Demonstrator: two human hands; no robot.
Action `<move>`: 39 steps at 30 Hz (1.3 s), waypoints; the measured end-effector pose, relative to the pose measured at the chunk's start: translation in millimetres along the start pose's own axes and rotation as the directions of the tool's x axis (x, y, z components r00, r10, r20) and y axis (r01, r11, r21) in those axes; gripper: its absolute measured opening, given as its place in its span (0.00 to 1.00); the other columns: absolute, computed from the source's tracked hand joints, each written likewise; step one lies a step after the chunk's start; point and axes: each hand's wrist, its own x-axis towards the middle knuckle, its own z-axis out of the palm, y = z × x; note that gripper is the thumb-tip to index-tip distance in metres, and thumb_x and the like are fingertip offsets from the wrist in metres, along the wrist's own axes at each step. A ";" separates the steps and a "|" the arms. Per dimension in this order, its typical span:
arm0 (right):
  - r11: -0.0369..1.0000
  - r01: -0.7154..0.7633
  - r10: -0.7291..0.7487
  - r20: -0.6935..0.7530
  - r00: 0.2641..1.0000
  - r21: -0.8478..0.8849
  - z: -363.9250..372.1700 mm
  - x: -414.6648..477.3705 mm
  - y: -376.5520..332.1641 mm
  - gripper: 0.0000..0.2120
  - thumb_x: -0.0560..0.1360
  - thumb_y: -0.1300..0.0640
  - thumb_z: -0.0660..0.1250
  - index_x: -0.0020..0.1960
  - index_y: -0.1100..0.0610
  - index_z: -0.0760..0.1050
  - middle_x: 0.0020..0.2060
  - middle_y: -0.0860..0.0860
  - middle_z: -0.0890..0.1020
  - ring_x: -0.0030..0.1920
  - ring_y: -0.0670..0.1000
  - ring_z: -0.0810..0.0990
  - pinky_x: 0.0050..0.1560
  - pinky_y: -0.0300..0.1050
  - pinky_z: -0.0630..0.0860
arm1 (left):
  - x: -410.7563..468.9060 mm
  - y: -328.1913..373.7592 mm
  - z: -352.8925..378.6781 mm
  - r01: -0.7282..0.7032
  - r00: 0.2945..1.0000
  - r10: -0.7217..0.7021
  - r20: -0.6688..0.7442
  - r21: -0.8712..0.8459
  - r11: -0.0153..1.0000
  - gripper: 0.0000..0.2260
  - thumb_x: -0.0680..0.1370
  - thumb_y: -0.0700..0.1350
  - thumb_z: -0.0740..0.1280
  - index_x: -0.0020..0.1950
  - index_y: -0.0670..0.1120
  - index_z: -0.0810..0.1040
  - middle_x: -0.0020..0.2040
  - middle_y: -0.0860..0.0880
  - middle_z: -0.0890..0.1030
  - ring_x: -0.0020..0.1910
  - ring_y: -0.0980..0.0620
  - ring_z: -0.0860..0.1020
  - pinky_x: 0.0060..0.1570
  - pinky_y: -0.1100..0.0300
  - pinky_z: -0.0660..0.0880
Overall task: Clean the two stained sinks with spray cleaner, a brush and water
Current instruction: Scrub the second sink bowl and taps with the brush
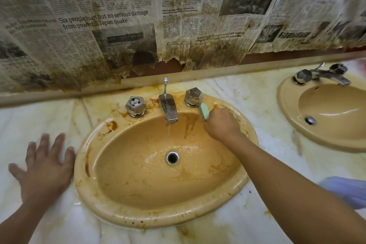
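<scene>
A tan oval sink (pixel 111 200) with brown stains fills the middle of the view. Water runs from its chrome spout (pixel 168 109) toward the drain (pixel 172 157). My right hand (pixel 222 124) grips a pale green brush (pixel 204 111) at the back right rim, just below the right tap handle (pixel 193 97). My left hand (pixel 44 164) lies flat with fingers spread on the marble counter (pixel 49 224), left of the sink. A second tan sink (pixel 287 109) sits at the far right. No spray cleaner is in view.
Stained newspaper (pixel 118 25) covers the wall behind the counter. The left tap handle (pixel 135 106) stands on the sink's back rim. The second sink has its own chrome tap (pixel 324 74). A blue cloth-like thing (pixel 346 190) lies at the right edge.
</scene>
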 end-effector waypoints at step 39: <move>0.960 0.248 -0.255 -0.042 0.966 -0.134 -19.2 15.6 -41.4 0.09 0.80 0.61 0.62 0.55 0.59 0.80 0.41 0.55 0.76 0.37 0.57 0.75 0.33 0.45 0.67 | -16.3 24.7 -11.0 0.083 0.996 -0.083 -0.012 -0.004 0.997 0.32 0.81 0.67 0.46 0.83 0.55 0.60 0.85 0.51 0.54 0.84 0.47 0.47 0.76 0.26 0.48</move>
